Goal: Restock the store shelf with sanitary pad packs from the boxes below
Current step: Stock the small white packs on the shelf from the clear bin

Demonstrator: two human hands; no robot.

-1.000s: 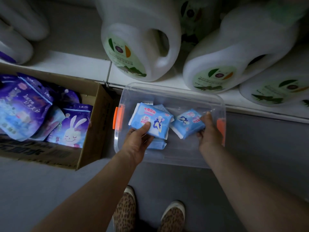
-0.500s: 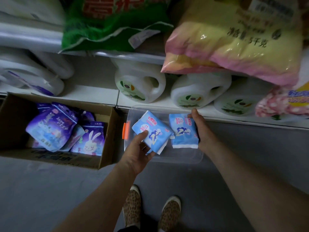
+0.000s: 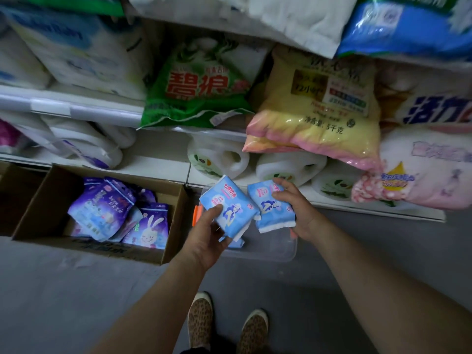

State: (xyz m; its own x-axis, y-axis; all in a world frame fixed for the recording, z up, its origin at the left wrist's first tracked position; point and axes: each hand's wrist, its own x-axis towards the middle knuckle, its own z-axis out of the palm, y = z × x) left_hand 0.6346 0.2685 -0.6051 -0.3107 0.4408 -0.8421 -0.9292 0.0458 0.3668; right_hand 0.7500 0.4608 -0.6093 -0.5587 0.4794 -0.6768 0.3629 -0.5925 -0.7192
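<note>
Clear plastic bin (image 3: 270,247) sits below both hands, mostly hidden by them and the packs. Left hand (image 3: 207,238) grips a soft blue pad pack (image 3: 229,205), thumb on top; right hand (image 3: 297,210) grips a second blue pack (image 3: 270,208) just beside it. Left of the hands, a cardboard box (image 3: 168,233) holds glossy purple packs (image 3: 102,208). Upper shelf bags blurred.

Light-blue pad packs (image 3: 229,208), purple rabbit-print packs (image 3: 150,226), brown box (image 3: 176,226), leopard-print shoes (image 3: 200,318)
</note>
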